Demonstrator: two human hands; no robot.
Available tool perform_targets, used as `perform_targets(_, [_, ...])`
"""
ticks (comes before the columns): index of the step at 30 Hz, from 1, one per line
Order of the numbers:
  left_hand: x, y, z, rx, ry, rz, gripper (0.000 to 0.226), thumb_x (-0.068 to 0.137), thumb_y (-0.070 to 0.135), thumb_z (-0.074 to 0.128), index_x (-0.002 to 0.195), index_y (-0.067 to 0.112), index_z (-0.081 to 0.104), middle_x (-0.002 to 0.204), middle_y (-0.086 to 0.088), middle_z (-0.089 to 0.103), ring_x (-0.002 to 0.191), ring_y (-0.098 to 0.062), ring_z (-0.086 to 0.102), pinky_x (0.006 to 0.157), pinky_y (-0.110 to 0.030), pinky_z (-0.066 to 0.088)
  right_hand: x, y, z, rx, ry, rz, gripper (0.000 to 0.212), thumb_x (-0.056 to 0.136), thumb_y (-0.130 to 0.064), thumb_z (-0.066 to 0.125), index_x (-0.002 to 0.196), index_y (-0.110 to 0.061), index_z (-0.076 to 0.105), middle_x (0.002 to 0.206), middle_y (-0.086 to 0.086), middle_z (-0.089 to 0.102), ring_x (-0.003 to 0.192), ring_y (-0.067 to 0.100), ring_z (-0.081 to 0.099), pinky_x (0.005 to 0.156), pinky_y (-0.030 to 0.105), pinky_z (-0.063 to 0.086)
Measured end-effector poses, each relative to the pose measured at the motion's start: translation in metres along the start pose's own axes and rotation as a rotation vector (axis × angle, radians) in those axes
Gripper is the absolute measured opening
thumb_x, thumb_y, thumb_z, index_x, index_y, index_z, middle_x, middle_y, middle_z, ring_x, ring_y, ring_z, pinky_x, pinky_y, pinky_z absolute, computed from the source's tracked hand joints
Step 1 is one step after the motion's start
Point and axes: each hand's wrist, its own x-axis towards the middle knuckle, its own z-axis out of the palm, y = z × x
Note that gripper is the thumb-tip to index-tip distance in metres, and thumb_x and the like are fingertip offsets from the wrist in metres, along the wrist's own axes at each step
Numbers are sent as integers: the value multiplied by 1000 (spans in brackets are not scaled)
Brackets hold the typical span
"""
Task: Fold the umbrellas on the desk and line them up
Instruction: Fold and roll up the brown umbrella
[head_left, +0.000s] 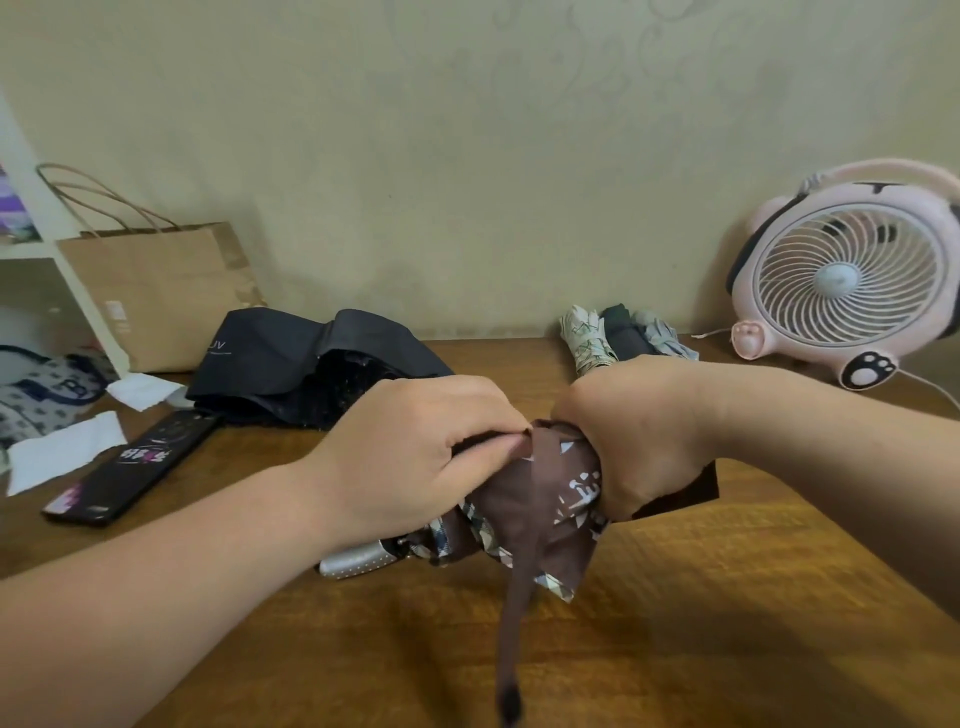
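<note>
A brown patterned umbrella (540, 499) lies across the middle of the wooden desk (675, 597), its silver dotted handle (353, 564) pointing left and its brown strap (514, 623) hanging toward me. My left hand (415, 452) pinches a fold of its cloth near the strap's root. My right hand (639, 431) grips the bundled canopy from the right. A loose black umbrella (311, 364) sprawls behind my left hand. Behind my right hand, folded umbrellas (623, 338) lie side by side at the wall.
A pink desk fan (852, 280) stands at the back right, its white cord trailing along the desk. A brown paper bag (156, 291) leans at the back left beside a white shelf. A black remote (135, 467) and white tissues (62, 452) lie on the left.
</note>
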Motion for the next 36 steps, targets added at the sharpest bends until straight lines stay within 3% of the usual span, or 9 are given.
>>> perform_targets(6, [12,7,4,-546,107,-559,22,103,22,59,85,22,71,78,11,70,71,-4,63,67,-24,48,-3,-3,-6,68,-6,-20,35,70,-42,84,77,-27,54,72,-6,62,61,8,58,52,24,47])
perform_targets(10, [24,5,7,-912,138,-838,17,99,18,65,86,12,74,81,-5,73,74,-16,67,67,-26,53,-2,-4,-5,25,18,-15,33,67,-43,82,82,-24,60,72,-3,64,63,15,62,56,33,53])
perform_targets(15, [23,5,3,-925,74,-737,12,97,10,65,88,10,72,93,-22,75,89,-32,73,84,-37,59,-1,-5,0,-52,30,-14,35,67,-45,80,87,-27,59,77,-4,63,68,16,62,61,35,57])
perform_targets(19, [17,4,-14,-1175,-13,-552,13,93,18,69,90,6,67,65,-15,69,59,-28,67,71,-41,60,2,-1,10,-191,170,-7,29,73,-43,70,90,-27,53,74,-4,57,63,16,55,54,30,44])
perform_targets(23, [16,-27,-31,-1193,257,-633,19,84,28,74,88,10,69,69,-11,67,65,-28,66,67,-39,58,9,12,28,-324,489,-46,26,79,-34,61,84,-25,37,73,-3,54,62,27,49,52,31,39])
perform_targets(26, [8,-58,-28,-877,-145,-853,64,75,60,79,115,10,69,111,-10,75,110,-29,70,94,-45,55,14,21,37,-360,748,-132,24,72,-24,66,79,-19,44,67,1,53,57,31,51,51,35,45])
perform_targets(29, [-3,-59,-11,-1200,-716,-1054,100,75,77,72,148,13,51,154,-18,49,143,-39,43,117,-63,31,18,18,40,-368,970,-200,8,82,-14,63,80,-12,56,68,5,51,58,32,49,53,36,38])
perform_targets(32, [-11,-44,13,-1653,-984,-898,86,88,73,59,147,11,53,147,-25,50,132,-46,48,114,-62,36,17,13,40,-391,1163,-241,14,96,-10,56,84,-8,63,71,7,54,61,30,50,59,40,39])
perform_targets(36, [-5,-30,22,-1747,-952,-772,62,94,61,60,136,17,64,130,-13,66,108,-29,70,93,-43,57,15,14,41,-410,1200,-216,18,100,-13,54,87,-9,65,75,7,57,64,30,51,65,40,42])
